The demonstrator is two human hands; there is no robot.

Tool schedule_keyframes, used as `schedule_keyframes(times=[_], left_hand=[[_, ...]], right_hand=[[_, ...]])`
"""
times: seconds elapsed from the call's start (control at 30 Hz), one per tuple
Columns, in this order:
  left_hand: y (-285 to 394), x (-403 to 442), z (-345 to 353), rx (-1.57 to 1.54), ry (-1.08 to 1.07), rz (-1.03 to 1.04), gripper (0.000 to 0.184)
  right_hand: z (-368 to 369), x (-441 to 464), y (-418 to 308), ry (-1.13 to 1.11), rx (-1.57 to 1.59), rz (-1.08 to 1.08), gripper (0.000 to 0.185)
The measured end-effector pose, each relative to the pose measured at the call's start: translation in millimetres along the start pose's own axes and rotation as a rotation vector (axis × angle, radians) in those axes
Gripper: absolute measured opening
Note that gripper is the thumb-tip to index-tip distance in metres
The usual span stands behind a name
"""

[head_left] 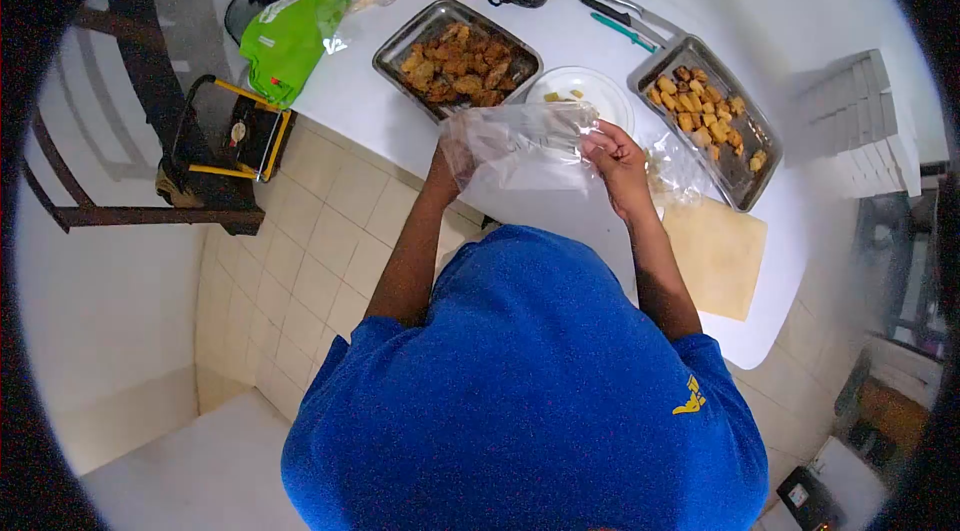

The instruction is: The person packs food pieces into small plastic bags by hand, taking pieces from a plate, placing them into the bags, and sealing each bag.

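A clear plastic bag (528, 159) is stretched between my two hands above the table's near edge. My right hand (620, 163) pinches its right side between thumb and fingers. On the other side my left hand (456, 157) grips the bag, its fingers partly covered by the see-through film. Just beyond the bag lies a white plate (621, 109) with a few small food pieces, partly hidden by it. A metal tray (392, 39) of browned, fried-looking meat pieces (465, 61) sits past my left hand. More crumpled clear plastic (676, 169) lies right of my right hand.
At the right, a second tray (742, 189) holds roasted potato-like chunks (698, 111). Knives (625, 21) lie behind it, a cutting board (715, 256) nearer me. A green bag (292, 46) hangs over the left edge. White boxes (850, 126) are stacked far right.
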State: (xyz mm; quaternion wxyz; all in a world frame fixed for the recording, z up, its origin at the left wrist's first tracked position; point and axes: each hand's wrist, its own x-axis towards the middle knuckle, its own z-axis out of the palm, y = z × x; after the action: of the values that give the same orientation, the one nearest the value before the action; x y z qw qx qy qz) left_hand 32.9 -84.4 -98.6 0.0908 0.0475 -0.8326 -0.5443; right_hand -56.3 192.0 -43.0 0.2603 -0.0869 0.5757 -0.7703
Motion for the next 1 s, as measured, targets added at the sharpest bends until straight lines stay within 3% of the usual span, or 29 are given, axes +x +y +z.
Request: schedule_keyframes(times=[0.07,0.13,0.2,0.3,0.4,0.5,0.63,0.7,0.8,0.9,1.0], left_hand=[[-25,-7,-15,0.277,-0.112,0.132,0.048],[-6,-15,-30,0.293,-0.186,0.019,0.042],[66,-15,-27,-0.054,-0.208,-0.348,0.037],[81,-13,-14,-0.338,-0.126,-0.323,0.020],[60,-8,-7,-0.598,-0.006,-0.309,0.015],[55,2,-2,-0.744,0.174,-0.185,0.017],[70,7,0,-0.431,0.102,-0.054,0.010],[81,12,1,-0.376,0.116,-0.055,0.016],[72,19,-5,0.229,-0.078,0.201,0.033],[78,10,-9,-0.329,-0.064,-0.036,0.051],[95,-6,-17,-0.723,-0.002,-0.293,0.068]], right_hand=[[3,-2,1,0.046,-0.063,0.008,0.035],[1,-5,13,0.071,-0.041,0.002,0.034],[1,-8,29,0.103,-0.041,-0.002,0.035],[-2,-16,44,0.108,-0.048,-0.035,0.032],[-11,-23,42,0.210,-0.341,-0.148,0.027],[-14,-28,33,0.255,-0.202,-0.058,0.022],[-6,-27,21,0.300,-0.179,-0.209,0.015],[-9,-25,20,0.305,-0.240,-0.275,0.015],[-8,-23,12,0.285,-0.365,-0.362,0.018],[-10,-15,3,0.277,-0.517,-0.583,0.020],[0,-11,-10,0.248,-0.385,-0.504,0.020]])
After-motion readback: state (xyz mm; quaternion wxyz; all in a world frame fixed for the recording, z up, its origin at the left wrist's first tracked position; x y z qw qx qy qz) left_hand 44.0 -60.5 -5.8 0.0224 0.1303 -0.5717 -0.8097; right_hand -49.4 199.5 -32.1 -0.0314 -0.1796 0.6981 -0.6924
